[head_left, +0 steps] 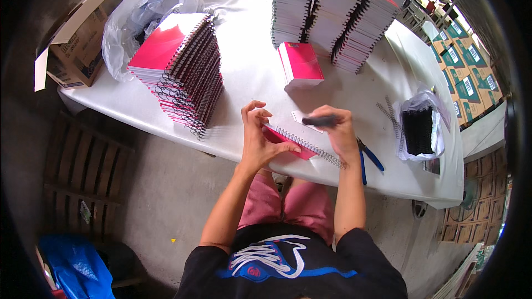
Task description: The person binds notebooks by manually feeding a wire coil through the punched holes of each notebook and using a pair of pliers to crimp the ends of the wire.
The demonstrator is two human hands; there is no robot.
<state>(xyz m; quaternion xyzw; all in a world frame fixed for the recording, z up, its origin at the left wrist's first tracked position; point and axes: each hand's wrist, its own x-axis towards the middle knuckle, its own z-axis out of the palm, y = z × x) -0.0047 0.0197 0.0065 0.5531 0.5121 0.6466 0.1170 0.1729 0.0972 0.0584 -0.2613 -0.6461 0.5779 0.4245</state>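
My left hand [256, 143] is closed on a small pink-covered notebook [305, 154] at the table's front edge, thumb on its cover. A wire spiral coil [327, 156] runs along the notebook's edge, and its loose end sticks out past the right corner toward my right wrist. In my right hand [344, 133] is a dark, rod-shaped tool [317, 121], held above the notebook; its exact kind cannot be made out. Partly under the tool lies a white punched piece [297, 116]. Blue-handled pliers [372, 158] rest right of my right hand.
Spiral notebooks stand in a pink-topped stack [183, 72] at left and tall stacks [343, 19] at the back. A pink-topped paper block [302, 63] sits mid-table. At right, a plastic bag [439, 147] holds dark coils. A clear bag [124, 33] and cardboard box [77, 50] are far left.
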